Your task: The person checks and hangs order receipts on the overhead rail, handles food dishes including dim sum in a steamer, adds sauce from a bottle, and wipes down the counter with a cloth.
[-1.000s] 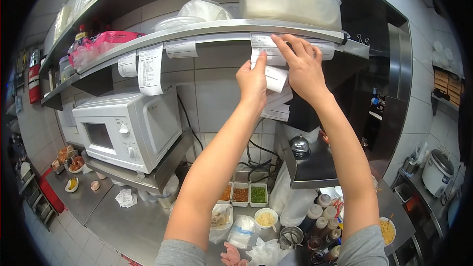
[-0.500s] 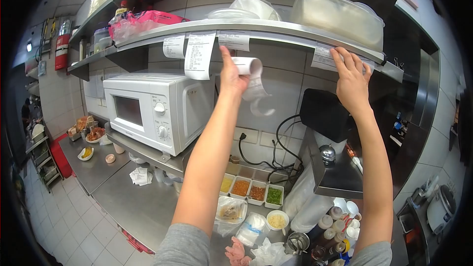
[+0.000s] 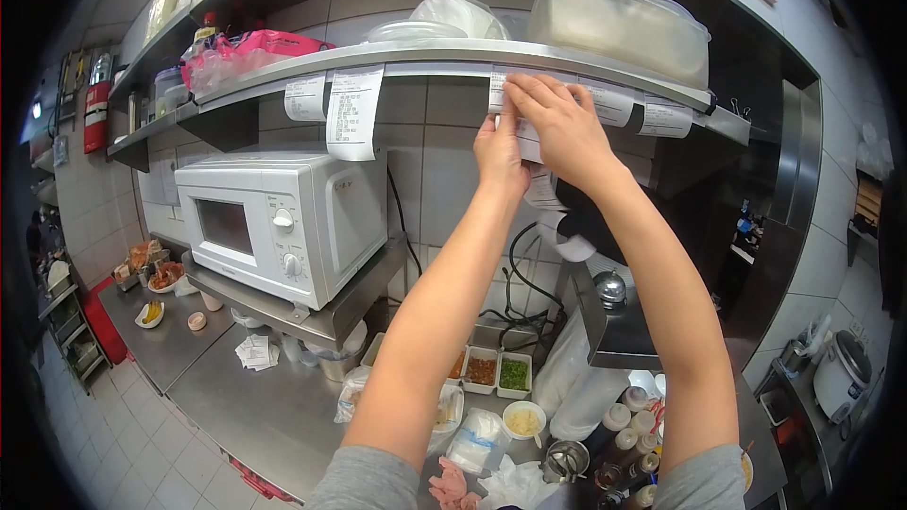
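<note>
A long paper receipt (image 3: 542,191) hangs from the metal shelf edge, its lower end curling down below my hands. My left hand (image 3: 501,159) grips it from below, thumb raised against the paper. My right hand (image 3: 565,132) overlaps the left, its fingers closed and pressing on the receipt near the shelf's edge; part of the paper is hidden behind it. Further printed slips hang along the same edge: a short slip (image 3: 304,100) and a longer slip (image 3: 354,115) to the left, and a slip (image 3: 665,119) to the right.
Below the shelf (image 3: 425,53) stands a white microwave (image 3: 274,222). A clear plastic bin (image 3: 619,28) sits on the shelf. Lower down are a call bell (image 3: 610,289), topping containers (image 3: 515,373), a bowl (image 3: 524,418) and several sauce bottles (image 3: 619,444).
My left hand has moved right with the curled receipt and raised it to the shelf edge. My right hand has left the right-hand slips and come left to meet it.
</note>
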### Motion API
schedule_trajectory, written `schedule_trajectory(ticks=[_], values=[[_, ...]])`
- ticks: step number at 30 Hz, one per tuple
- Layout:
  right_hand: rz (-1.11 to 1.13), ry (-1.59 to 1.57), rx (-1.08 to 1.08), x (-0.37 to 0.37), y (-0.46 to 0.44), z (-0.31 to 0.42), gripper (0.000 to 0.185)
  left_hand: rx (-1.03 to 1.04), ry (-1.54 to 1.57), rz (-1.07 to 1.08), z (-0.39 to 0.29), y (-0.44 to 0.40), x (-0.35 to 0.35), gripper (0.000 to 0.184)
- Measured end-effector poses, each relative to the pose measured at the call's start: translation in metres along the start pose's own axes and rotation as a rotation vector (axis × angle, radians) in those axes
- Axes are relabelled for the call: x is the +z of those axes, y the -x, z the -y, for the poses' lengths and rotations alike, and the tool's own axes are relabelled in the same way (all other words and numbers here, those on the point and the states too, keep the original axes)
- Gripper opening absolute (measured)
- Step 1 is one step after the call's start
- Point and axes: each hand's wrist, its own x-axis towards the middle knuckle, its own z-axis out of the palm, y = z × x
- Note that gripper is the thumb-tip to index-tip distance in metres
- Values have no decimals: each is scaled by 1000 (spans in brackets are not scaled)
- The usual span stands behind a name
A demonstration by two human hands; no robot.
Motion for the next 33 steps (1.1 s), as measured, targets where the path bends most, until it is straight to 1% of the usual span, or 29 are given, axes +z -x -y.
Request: schedule_trajectory(ticks=[2,3,4,6,8,10,12,13,14,16,18,21,23,26,27,30,32,33], values=[[37,49,8,-3,3,-4,50,26,-61,22,0,2,-9,32],[47,62,24,-4,5,-6,50,67,-159,-8,-5,1,-22,35],[56,75,41,-7,7,-7,51,53,-217,-53,-12,3,-38,40],[44,64,50,-12,8,-5,52,51,-222,-142,-33,5,-76,39],[16,34,47,-12,2,4,51,2,-214,-283,-58,11,-114,37],[-24,-70,-16,-8,-13,24,48,-61,-217,-435,-85,18,-150,33],[-55,-204,-65,3,-32,56,47,-58,-199,-488,-105,26,-173,30],[-45,-272,-114,13,-46,71,47,-60,-259,-456,-113,31,-180,29],[-107,-288,-142,23,-61,89,49,-63,-319,-422,-120,35,-184,29],[-129,-367,-162,51,-91,117,47,-60,-465,-350,-129,42,-185,28],[-115,-327,-145,75,-116,134,48,-52,-639,-280,-135,52,-178,27],[-90,-194,-33,100,-127,139,49,-120,-648,-155,-156,70,-165,28],[-101,-147,-32,101,-117,130,50,-110,-683,-94,-173,79,-152,28],[-80,-69,-18,84,-92,102,48,21,-984,-16,-199,84,-135,30],[-85,-44,-8,75,-82,91,48,39,-1104,20,-210,86,-125,35],[-67,-11,21,45,-56,64,49,542,-1478,91,-231,54,-121,43],[-42,-34,33,37,-50,58,50,753,-1735,-47,-246,24,-108,51],[-28,-54,37,35,-49,55,51,818,-1801,-99,-252,6,-106,54]])
